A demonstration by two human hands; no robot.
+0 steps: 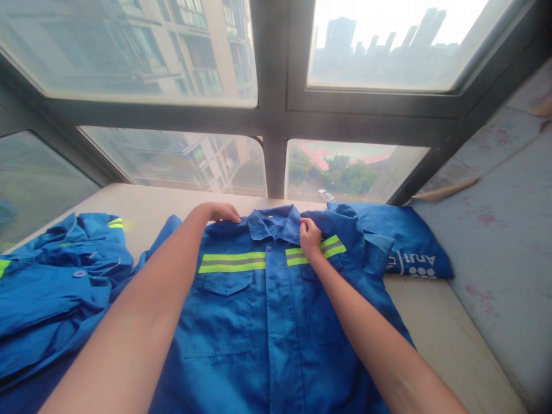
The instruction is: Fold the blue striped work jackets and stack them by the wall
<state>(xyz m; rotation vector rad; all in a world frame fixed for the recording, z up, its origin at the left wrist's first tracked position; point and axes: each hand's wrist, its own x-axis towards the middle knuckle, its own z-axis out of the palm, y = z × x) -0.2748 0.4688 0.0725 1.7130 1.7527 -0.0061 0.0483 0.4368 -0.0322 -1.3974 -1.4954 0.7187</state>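
A blue work jacket (280, 322) with yellow-green reflective chest stripes lies front up before me, its collar toward the window. At its left shoulder edge, my left hand (225, 212) has its fingers closed on the cloth. My right hand (309, 234) pinches the jacket beside the right side of the collar (275, 222). Two flap pockets sit under the stripes; my right forearm partly covers one. The jacket's left sleeve is mostly hidden behind my left arm.
A second blue garment (56, 287) lies crumpled at the left. Folded blue cloth with white lettering (414, 241) rests at the right against the papered wall (495, 230). Window frames (271, 115) rise behind the pale sill (150, 198).
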